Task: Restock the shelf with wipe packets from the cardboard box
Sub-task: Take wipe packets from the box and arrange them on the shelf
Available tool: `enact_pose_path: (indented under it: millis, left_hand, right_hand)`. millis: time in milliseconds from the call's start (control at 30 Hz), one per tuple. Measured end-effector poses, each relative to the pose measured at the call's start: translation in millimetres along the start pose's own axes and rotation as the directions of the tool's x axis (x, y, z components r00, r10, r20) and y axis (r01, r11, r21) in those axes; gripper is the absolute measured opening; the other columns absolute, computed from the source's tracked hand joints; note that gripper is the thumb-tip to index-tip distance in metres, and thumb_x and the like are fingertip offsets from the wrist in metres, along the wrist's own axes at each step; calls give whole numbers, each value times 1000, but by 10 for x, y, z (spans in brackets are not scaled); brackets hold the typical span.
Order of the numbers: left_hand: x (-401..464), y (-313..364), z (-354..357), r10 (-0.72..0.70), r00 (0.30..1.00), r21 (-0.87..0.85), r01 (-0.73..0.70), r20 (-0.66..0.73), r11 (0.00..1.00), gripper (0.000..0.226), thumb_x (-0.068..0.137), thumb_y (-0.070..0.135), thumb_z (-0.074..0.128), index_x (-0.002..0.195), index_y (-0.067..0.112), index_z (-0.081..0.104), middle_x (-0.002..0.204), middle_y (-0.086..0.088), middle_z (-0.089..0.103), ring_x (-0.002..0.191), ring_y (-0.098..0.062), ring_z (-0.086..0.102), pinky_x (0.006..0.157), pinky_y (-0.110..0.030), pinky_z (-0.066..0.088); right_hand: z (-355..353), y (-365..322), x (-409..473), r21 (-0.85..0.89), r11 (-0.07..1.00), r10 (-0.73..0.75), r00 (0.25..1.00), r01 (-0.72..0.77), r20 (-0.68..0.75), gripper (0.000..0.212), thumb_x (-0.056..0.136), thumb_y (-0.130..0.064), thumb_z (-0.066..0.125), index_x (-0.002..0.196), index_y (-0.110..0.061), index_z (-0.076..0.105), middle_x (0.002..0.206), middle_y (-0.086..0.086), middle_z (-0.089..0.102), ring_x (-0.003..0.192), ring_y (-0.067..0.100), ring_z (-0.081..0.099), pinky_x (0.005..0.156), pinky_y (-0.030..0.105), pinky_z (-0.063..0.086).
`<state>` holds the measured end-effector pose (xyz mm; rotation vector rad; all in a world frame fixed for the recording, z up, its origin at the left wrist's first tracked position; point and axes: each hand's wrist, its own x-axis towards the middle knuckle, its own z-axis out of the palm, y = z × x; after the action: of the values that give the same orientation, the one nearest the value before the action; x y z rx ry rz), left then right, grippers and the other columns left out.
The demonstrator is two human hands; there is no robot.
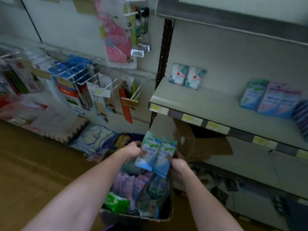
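Shelf at right centre holds few packets; box below is full. Left hand and right hand grip two packets, not yet placed.

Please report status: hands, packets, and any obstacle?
Left hand and right hand both grip two blue wipe packets above the cardboard box. Shelf partly stocked. Nothing in the way.

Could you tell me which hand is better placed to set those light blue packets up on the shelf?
Probably the right hand: it grips the light blue packets on the side nearer the shelf, which lies up and to the right. The left hand grips them too, but farther away.
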<state>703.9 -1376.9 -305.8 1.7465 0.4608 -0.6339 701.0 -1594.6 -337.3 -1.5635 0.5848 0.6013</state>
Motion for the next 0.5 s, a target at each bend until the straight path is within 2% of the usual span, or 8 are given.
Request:
enact_pose_path:
  millis: [67, 133, 200, 267, 333, 400, 500]
  left_hand:
    - [-44, 195, -31, 27, 1000, -37, -27, 1, 999, 21, 89, 8, 68, 103, 21, 60, 100, -1, 71, 91, -20, 69, 82, -42, 58]
    - [-57, 394, -26, 40, 999, -88, -39, 12, 995, 38, 88, 9, 70, 123, 18, 59, 100, -2, 72, 92, -22, 71, 83, -44, 58]
    - [-60, 621, 44, 69, 997, -98, -65, 41, 993, 50, 86, 10, 72, 131, 25, 54, 104, -3, 72, 94, -23, 71, 81, -43, 58]
    - [-94, 886, 191, 129, 988, -99, -120, 89, 988, 46, 86, 11, 72, 124, 31, 54, 101, -2, 72, 93, -22, 70, 74, -40, 58]
    - [-134, 1145, 362, 195, 974, -75, -187, 116, 979, 37, 86, 10, 71, 117, 26, 58, 96, -1, 72, 86, -19, 69, 64, -34, 56]
    - [-122, 1421, 554, 279, 953, -21, -279, 121, 960, 29, 87, 11, 71, 113, 19, 61, 100, -5, 72, 80, -18, 68, 58, -30, 54]
    - [-85, 1849, 864, 379, 919, 37, -385, 105, 922, 29, 85, 11, 73, 112, 13, 63, 111, -9, 71, 89, -26, 69, 67, -39, 59]
  right_hand:
    - [-135, -205, -133, 20, 998, -55, 998, 55, -27, 35, 92, -20, 66, 125, -17, 53, 109, 10, 70, 92, 30, 71, 82, 52, 58]
    - [-307, -385, -241, 44, 992, -115, 993, 117, -35, 31, 93, -19, 65, 121, -17, 55, 108, 9, 70, 93, 30, 70, 83, 51, 58]
    - [-524, -560, -360, 50, 985, -161, 986, 163, -39, 25, 93, -19, 65, 117, -19, 58, 105, 8, 72, 93, 28, 71, 81, 49, 59]
    - [-789, -745, -434, 61, 976, -207, 976, 211, -73, 24, 91, -20, 67, 114, -19, 61, 103, 8, 74, 90, 28, 73, 80, 51, 59]
    - [-1033, -927, -476, 79, 959, -259, 955, 272, -146, 20, 90, -17, 69, 109, -15, 62, 105, 12, 73, 87, 30, 73, 79, 52, 58]
    - [-1275, -1102, -546, 101, 931, -322, 919, 352, -228, 12, 91, -11, 67, 102, -9, 61, 110, 16, 70, 91, 33, 70, 81, 51, 57]
    - [-1640, -1288, -671, 137, 896, -360, 873, 422, -330, 22, 92, -4, 63, 112, 3, 57, 113, 20, 65, 106, 39, 64, 86, 52, 54]
